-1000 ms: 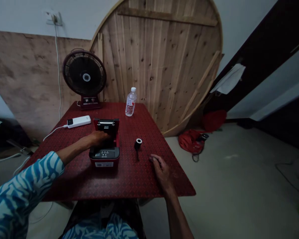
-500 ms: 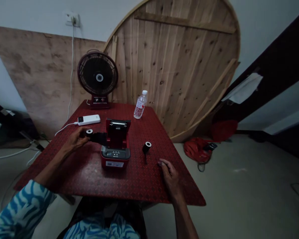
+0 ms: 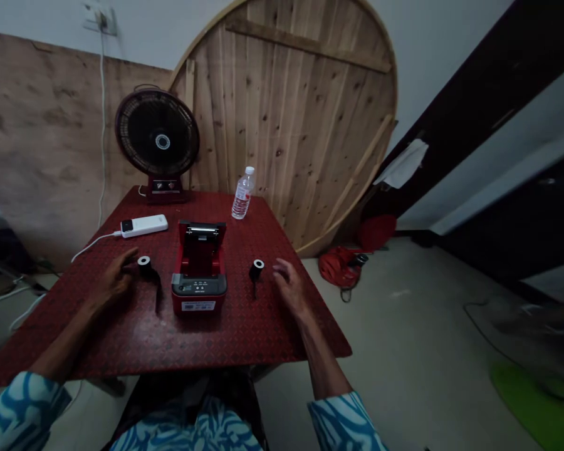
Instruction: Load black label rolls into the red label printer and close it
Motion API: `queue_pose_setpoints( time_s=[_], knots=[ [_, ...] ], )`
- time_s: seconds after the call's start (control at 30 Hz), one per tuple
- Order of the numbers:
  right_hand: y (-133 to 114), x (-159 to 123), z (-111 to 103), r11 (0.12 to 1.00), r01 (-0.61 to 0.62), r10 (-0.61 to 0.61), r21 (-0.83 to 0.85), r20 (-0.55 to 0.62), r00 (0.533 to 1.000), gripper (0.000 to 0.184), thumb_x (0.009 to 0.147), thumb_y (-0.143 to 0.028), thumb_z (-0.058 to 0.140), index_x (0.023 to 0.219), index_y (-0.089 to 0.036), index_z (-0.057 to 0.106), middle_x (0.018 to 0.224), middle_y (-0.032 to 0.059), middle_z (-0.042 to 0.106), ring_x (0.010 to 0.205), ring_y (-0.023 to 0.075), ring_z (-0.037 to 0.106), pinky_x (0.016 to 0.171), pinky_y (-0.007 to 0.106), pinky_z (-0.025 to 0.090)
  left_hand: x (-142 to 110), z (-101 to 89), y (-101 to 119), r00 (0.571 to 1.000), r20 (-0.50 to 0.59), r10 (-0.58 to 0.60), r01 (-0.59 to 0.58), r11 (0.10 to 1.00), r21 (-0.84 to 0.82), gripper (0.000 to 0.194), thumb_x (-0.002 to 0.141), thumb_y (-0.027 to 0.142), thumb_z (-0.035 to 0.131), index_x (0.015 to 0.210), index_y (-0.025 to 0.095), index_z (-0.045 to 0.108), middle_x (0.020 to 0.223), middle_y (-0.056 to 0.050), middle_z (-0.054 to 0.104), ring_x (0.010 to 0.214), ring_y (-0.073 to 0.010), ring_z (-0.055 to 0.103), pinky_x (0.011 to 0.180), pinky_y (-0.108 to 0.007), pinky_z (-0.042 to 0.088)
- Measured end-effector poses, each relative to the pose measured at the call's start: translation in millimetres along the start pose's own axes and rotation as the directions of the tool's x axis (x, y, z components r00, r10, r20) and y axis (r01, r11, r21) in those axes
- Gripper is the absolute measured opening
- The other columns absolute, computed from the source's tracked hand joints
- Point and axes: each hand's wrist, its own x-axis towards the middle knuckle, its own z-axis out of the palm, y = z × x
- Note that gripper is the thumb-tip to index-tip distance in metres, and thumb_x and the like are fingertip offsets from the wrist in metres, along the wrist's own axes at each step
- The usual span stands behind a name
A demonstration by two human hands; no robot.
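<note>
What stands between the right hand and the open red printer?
A small black roll with a trailing strip stands on the red table, directly between the right hand and the open red printer. Nothing else visible does.

Both arms reach forward and down from the bottom of the view, well apart from each other. The left hand [image 3: 114,283] is open and palm down, its fingers [image 3: 128,257] spread and pointing forward and inward, gripping nothing. The left forearm [image 3: 61,341] slants up from the lower left corner, bare as far as the blue-and-white left sleeve [image 3: 21,407] (a bold, zebra-like stripe). The right hand [image 3: 289,289] is empty too, its fingers [image 3: 281,269] loosely curled and angled inward. The right forearm [image 3: 322,358] runs down into the matching right sleeve [image 3: 343,423].
</note>
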Motion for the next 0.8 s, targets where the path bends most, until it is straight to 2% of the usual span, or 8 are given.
queue_pose_setpoints(
  time_s=[0.13, 0.23, 0.37, 0.43, 0.5, 0.57, 0.7, 0.8],
  knots=[
    [6.9, 17.5, 22.0, 0.997, -0.029, 0.016, 0.067, 0.188, 0.982, 0.057, 0.063, -0.026, 0.059, 0.119, -0.020, 0.054, 0.123, 0.0091, 0.059, 0.113, 0.0226, 0.056, 0.101, 0.042, 0.040, -2.6, -14.6, 10.5, 1.000, -0.025, -0.004, 0.002, 0.997, -0.079, 0.056, 0.075, 0.022, 0.047, 0.130, 0.012, 0.042, 0.131, -0.016, 0.053, 0.116, -0.0274, 0.055, 0.096, -0.045, 0.047],
    [7.8, 20.6, 32.2, 0.990, -0.070, 0.047, 0.120, 0.187, 0.981, 0.053, 0.059, -0.026, 0.063, 0.111, -0.020, 0.058, 0.121, 0.0078, 0.059, 0.118, 0.0244, 0.052, 0.106, 0.044, 0.034, -15.0, -19.7, 34.7, 0.999, -0.006, 0.031, -0.032, 0.995, -0.094, 0.049, 0.080, 0.025, 0.049, 0.129, 0.016, 0.044, 0.127, -0.011, 0.058, 0.116, -0.0245, 0.056, 0.099, -0.043, 0.045],
    [-8.8, 11.1, 32.6, 0.951, -0.154, 0.107, 0.270, 0.180, 0.978, 0.048, 0.064, -0.033, 0.065, 0.109, -0.022, 0.057, 0.108, 0.0056, 0.066, 0.103, 0.0227, 0.061, 0.096, 0.042, 0.044, -33.4, -12.5, 77.6, 0.997, 0.026, 0.077, -0.073, 0.987, -0.143, 0.041, 0.084, 0.035, 0.053, 0.121, 0.017, 0.053, 0.113, -0.010, 0.066, 0.105, -0.0237, 0.062, 0.093, -0.041, 0.049],
    [-28.2, -1.8, 29.8, 0.865, -0.219, 0.117, 0.452, 0.242, 0.963, 0.051, 0.067, -0.037, 0.067, 0.114, -0.025, 0.054, 0.107, 0.0047, 0.067, 0.094, 0.0203, 0.064, 0.084, 0.036, 0.051, -40.3, -3.4, 99.8, 0.987, 0.099, 0.126, -0.108, 0.980, -0.167, 0.035, 0.084, 0.038, 0.054, 0.114, 0.019, 0.059, 0.110, -0.009, 0.068, 0.102, -0.0231, 0.064, 0.091, -0.038, 0.051],
    [-53.2, -18.9, 27.8, 0.745, -0.280, 0.075, 0.606, 0.341, 0.937, 0.052, 0.066, -0.037, 0.072, 0.114, -0.028, 0.055, 0.110, 0.0036, 0.066, 0.087, 0.0177, 0.065, 0.073, 0.029, 0.053, -45.5, 8.7, 121.5, 0.958, 0.230, 0.173, -0.121, 0.967, -0.224, 0.033, 0.086, 0.038, 0.054, 0.112, 0.020, 0.061, 0.111, -0.008, 0.068, 0.102, -0.0224, 0.064, 0.088, -0.035, 0.052],
    [-78.5, -37.0, 28.3, 0.679, -0.308, 0.015, 0.666, 0.407, 0.913, 0.049, 0.066, -0.035, 0.075, 0.111, -0.030, 0.057, 0.110, 0.0015, 0.066, 0.082, 0.0155, 0.065, 0.067, 0.025, 0.053, -49.2, 22.4, 140.9, 0.913, 0.348, 0.214, -0.114, 0.951, -0.288, 0.033, 0.087, 0.037, 0.054, 0.114, 0.020, 0.061, 0.113, -0.008, 0.068, 0.103, -0.0215, 0.064, 0.087, -0.032, 0.052],
    [-108.3, -63.2, 36.0, 0.642, -0.282, -0.074, 0.713, 0.424, 0.903, 0.044, 0.068, -0.036, 0.077, 0.108, -0.031, 0.060, 0.104, -0.0005, 0.065, 0.086, 0.0152, 0.063, 0.076, 0.027, 0.052, -52.7, 45.2, 162.0, 0.818, 0.501, 0.283, -0.043, 0.898, -0.437, 0.035, 0.087, 0.036, 0.056, 0.118, 0.021, 0.056, 0.115, -0.007, 0.066, 0.104, -0.0213, 0.062, 0.089, -0.033, 0.050],
    [-111.4, -69.8, 43.0, 0.653, -0.241, -0.123, 0.718, 0.414, 0.902, 0.041, 0.069, -0.037, 0.077, 0.107, -0.032, 0.061, 0.105, -0.0004, 0.064, 0.096, 0.0170, 0.060, 0.088, 0.030, 0.048, -52.9, 50.8, 158.5, 0.812, 0.531, 0.243, 0.049, 0.878, -0.477, 0.035, 0.084, 0.036, 0.060, 0.114, 0.019, 0.057, 0.112, -0.008, 0.066, 0.101, -0.0222, 0.063, 0.086, -0.035, 0.050]
  ],
)
